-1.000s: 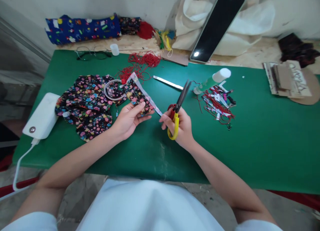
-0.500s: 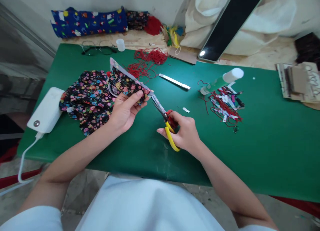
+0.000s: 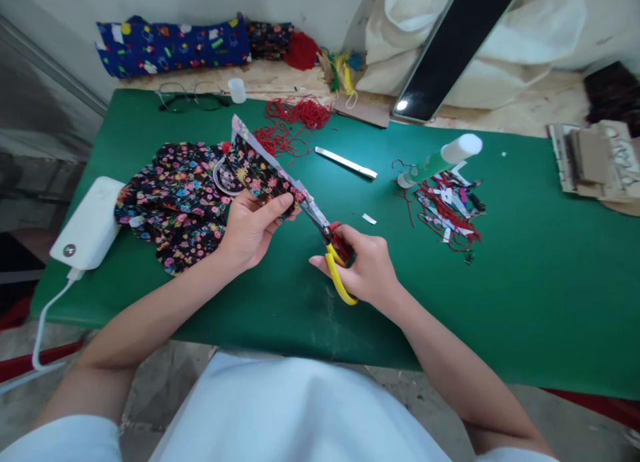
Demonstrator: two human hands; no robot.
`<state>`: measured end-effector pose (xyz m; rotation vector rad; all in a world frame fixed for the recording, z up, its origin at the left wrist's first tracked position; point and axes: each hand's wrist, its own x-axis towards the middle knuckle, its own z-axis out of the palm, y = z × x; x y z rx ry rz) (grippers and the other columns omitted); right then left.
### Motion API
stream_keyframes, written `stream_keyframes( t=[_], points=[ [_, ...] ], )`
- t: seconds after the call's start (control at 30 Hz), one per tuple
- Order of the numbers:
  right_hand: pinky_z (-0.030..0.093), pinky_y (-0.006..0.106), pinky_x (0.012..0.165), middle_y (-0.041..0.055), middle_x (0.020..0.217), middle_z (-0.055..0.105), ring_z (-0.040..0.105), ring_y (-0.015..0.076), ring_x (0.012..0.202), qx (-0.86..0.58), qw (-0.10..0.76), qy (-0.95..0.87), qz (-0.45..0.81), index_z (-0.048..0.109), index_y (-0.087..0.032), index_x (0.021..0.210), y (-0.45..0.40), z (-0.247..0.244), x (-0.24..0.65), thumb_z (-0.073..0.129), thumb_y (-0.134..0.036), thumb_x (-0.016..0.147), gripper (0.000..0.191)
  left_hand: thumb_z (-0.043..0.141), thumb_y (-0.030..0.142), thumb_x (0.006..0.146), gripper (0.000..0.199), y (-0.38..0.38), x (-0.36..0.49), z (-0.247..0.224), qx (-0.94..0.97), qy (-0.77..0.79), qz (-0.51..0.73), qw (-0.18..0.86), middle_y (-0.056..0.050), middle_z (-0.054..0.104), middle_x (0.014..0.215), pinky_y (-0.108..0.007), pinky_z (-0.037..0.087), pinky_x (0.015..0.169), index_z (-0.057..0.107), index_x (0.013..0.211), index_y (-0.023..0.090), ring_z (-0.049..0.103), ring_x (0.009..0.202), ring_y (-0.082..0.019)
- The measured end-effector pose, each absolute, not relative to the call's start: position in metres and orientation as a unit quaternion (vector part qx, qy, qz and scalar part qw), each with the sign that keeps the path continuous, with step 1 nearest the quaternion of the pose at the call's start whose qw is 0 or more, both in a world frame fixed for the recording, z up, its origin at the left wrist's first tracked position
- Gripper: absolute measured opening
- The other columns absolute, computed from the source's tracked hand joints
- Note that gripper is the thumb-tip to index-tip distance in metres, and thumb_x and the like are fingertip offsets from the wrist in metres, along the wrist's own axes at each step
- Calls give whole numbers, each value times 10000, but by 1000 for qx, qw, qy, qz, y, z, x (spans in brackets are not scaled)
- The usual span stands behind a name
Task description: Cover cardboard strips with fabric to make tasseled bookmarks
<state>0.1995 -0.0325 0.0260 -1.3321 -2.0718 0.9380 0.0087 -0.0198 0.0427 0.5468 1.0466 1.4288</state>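
My left hand (image 3: 253,230) pinches a piece of black floral fabric (image 3: 255,174) between thumb and fingers, with a pale strip along its upper edge. In my right hand (image 3: 367,259) is a pair of scissors (image 3: 341,279) with yellow and red handles. Their blades lie against the fabric's right end, along the pale strip, just past my left fingertips. More black floral cloth (image 3: 173,195) lies bunched to the left, and a white ring-shaped thing (image 3: 219,177) shows beside the held piece, partly hidden.
A white power bank (image 3: 87,225) with a cable sits at left. Beyond my hands lie red string (image 3: 295,119), a slim silver cutter (image 3: 346,163) and glasses (image 3: 193,101). At right are a glue stick (image 3: 440,159), a heap of scraps (image 3: 450,209) and a propped phone (image 3: 455,52).
The fabric's right end has moved toward the scissors, and the blades, slightly apart earlier, now overlap its edge. The view has shifted slightly.
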Motion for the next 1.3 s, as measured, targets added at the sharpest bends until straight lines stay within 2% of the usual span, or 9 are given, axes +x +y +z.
stream_keyframes(
  t=[0.13, 0.3, 0.43, 0.6, 0.73, 0.93, 1.07, 1.3],
  points=[
    [298, 242, 507, -57, 540, 455, 362, 83, 483, -489, 258, -752, 360, 559, -201, 774, -32, 27, 200, 679, -664, 761, 478, 937, 332, 518, 308, -24, 12, 40, 258, 466, 611, 585, 42, 679, 609, -200, 533, 565, 694, 613, 170, 613, 555, -76],
    [297, 240, 512, -62, 538, 431, 337, 78, 495, -492, 255, -747, 368, 585, -187, 777, -32, 26, 201, 675, -671, 761, 493, 918, 313, 575, 249, -27, 11, 35, 289, 467, 579, 603, 14, 726, 662, -202, 550, 617, 732, 632, 159, 654, 612, -90],
    [268, 242, 504, -62, 522, 407, 299, 72, 504, -495, 240, -735, 395, 581, -179, 714, -29, 27, 203, 667, -701, 751, 530, 921, 342, 569, 271, -25, 8, 36, 293, 472, 561, 614, -1, 733, 660, -201, 548, 622, 737, 630, 153, 658, 609, -95],
    [258, 245, 481, -30, 542, 476, 370, 83, 510, -479, 185, -696, 502, 577, -173, 690, -25, 35, 207, 646, -767, 718, 598, 922, 339, 573, 277, -19, -1, 41, 320, 460, 517, 648, -15, 735, 654, -206, 542, 584, 737, 634, 142, 658, 581, -102],
    [281, 241, 464, -26, 555, 501, 408, 86, 499, -463, 178, -649, 576, 566, -176, 685, -24, 40, 208, 670, -770, 690, 604, 918, 356, 579, 284, -17, -5, 42, 339, 454, 494, 659, -23, 743, 669, -222, 550, 567, 741, 654, 146, 665, 575, -118],
    [268, 237, 445, -31, 527, 498, 410, 80, 476, -471, 175, -650, 570, 556, -178, 671, -24, 41, 206, 683, -757, 689, 593, 916, 332, 590, 271, -18, -3, 42, 328, 455, 495, 663, -15, 732, 659, -218, 565, 580, 734, 652, 141, 679, 586, -118],
    [310, 232, 435, -26, 520, 519, 431, 79, 453, -454, 182, -628, 605, 537, -184, 661, -25, 42, 205, 633, -762, 733, 591, 914, 338, 593, 275, -18, -4, 43, 344, 456, 490, 659, -19, 735, 655, -226, 569, 584, 736, 660, 139, 681, 585, -126],
    [302, 227, 425, -30, 507, 517, 424, 74, 441, -444, 182, -627, 614, 530, -186, 662, -24, 42, 206, 628, -751, 747, 580, 928, 394, 532, 362, -16, -4, 45, 327, 476, 479, 661, -46, 744, 692, -258, 586, 562, 741, 687, 126, 697, 570, -161]
  ],
)
